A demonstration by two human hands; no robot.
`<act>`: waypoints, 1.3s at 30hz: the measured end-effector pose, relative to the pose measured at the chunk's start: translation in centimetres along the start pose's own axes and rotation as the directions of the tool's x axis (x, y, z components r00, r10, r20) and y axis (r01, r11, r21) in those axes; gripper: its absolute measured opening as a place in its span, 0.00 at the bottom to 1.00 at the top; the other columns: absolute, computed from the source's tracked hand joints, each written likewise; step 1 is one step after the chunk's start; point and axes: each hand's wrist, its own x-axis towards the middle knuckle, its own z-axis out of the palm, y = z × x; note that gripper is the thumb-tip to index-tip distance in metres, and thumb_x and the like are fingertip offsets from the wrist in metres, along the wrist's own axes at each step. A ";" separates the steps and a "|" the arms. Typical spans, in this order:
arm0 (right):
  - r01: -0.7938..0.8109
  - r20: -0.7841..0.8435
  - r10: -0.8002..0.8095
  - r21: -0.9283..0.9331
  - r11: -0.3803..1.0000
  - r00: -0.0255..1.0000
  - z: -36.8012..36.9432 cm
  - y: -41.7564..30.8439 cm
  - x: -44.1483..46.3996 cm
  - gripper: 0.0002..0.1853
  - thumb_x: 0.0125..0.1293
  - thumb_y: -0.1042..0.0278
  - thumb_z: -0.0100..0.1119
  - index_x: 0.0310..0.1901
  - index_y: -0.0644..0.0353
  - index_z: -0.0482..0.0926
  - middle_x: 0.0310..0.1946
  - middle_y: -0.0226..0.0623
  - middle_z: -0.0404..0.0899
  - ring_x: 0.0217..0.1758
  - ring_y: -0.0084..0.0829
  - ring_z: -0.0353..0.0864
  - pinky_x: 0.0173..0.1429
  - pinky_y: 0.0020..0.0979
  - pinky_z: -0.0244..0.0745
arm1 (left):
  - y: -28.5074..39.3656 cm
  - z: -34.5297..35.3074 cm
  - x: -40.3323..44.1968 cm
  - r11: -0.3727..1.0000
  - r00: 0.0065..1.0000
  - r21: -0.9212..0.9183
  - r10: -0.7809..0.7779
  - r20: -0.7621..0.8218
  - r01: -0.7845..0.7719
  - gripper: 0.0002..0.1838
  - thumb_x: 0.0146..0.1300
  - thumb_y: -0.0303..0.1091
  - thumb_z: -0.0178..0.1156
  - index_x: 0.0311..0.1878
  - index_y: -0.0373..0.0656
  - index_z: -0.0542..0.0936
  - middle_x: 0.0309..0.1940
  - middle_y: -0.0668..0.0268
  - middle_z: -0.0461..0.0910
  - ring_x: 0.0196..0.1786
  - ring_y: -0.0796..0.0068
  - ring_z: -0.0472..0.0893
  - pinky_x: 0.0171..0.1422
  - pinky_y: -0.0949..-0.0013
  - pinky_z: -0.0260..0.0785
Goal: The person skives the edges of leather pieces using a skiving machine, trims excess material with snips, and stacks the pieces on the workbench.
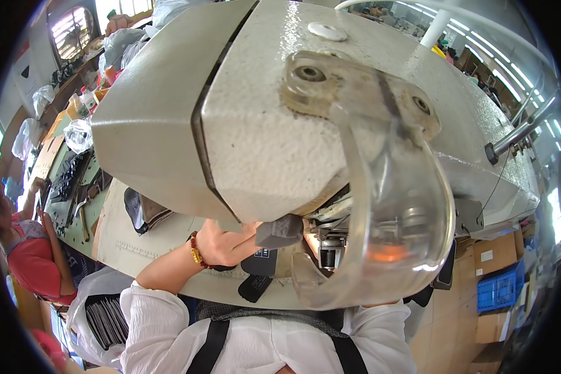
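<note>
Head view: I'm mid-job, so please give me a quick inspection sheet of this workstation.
Surface: pale tabletop with ruler markings, partly hidden by the machine head.
Job's things: dark fabric pieces by the near edge; a clear guard on the machine head.
Clutter: folded dark-and-brown piece farther left on the tabletop; plastic bag of stacked dark pieces beside the table.
Hands: left hand beside the machine, fingertips hidden; right hand hidden.
Cables: pale tube arching above the machine; no loose cable seen.
Surroundings: co-worker left; blue crate and cartons right.
</note>
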 end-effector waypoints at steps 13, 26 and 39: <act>-0.071 0.033 0.074 -0.078 0.994 0.997 0.6 0.0 -0.9 0.20 0.63 0.59 0.70 0.50 0.63 0.82 0.40 0.48 0.84 0.40 0.48 0.84 0.51 0.55 0.77 | 0.4 1.1 -0.8 0.995 0.993 0.055 -0.073 -0.089 0.078 0.12 0.53 0.30 0.69 0.43 0.42 0.88 0.46 0.64 0.85 0.47 0.57 0.85 0.46 0.56 0.78; -0.164 0.081 0.186 -0.226 0.960 0.979 1.3 -0.2 -1.8 0.22 0.64 0.57 0.69 0.55 0.63 0.81 0.44 0.47 0.84 0.44 0.46 0.83 0.56 0.56 0.74 | 0.0 -0.1 1.2 0.969 0.984 -0.180 -0.177 -0.037 0.167 0.19 0.46 0.22 0.69 0.46 0.37 0.86 0.47 0.59 0.83 0.48 0.54 0.82 0.49 0.55 0.76; 0.314 0.747 -0.147 -0.439 -0.842 0.649 1.6 2.4 -3.1 0.25 0.72 0.53 0.57 0.64 0.61 0.76 0.57 0.33 0.80 0.66 0.25 0.74 0.82 0.47 0.52 | -0.7 -0.3 1.3 0.986 0.996 -0.149 -0.082 -0.021 0.078 0.17 0.40 0.26 0.69 0.39 0.44 0.86 0.44 0.66 0.84 0.40 0.65 0.83 0.39 0.64 0.75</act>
